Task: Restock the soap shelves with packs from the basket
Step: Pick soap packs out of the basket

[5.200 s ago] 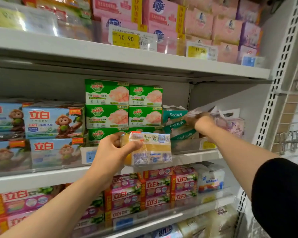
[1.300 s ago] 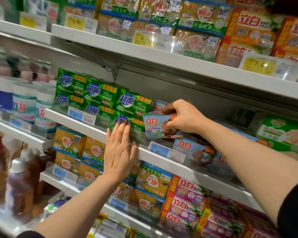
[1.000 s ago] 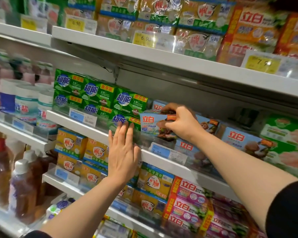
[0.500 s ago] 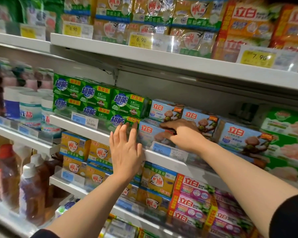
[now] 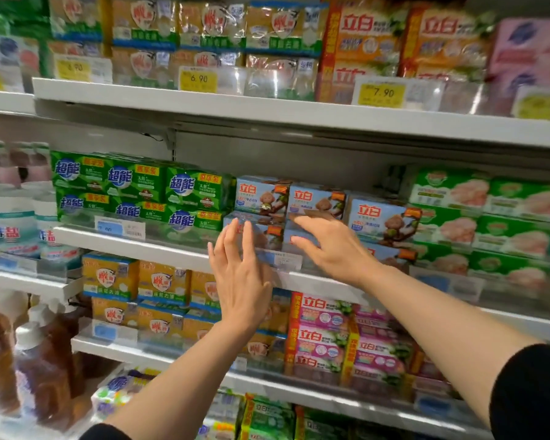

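White shelves [image 5: 178,254] run across in tiers. The top one carries clear-wrapped yellow bars [image 5: 210,42] and orange packs [image 5: 362,42]. The middle one holds green boxes [image 5: 140,188], blue packs [image 5: 378,217] and pale green packs [image 5: 489,217]. Below sit yellow boxes [image 5: 137,287] and pink packs [image 5: 321,331].

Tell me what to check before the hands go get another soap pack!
1. Left hand empty: ok, fingers straight, holding nothing.
2. Right hand let go: ok, open, fingers over the lower blue packs.
3. Blue packs stacked on the middle shelf: ok, two rows.
4. Packs sitting straight: cannot tell, hands cover the lower ones.
5. Green packs beside them undisturbed: ok.
6. Basket has more packs: cannot tell, not in view.
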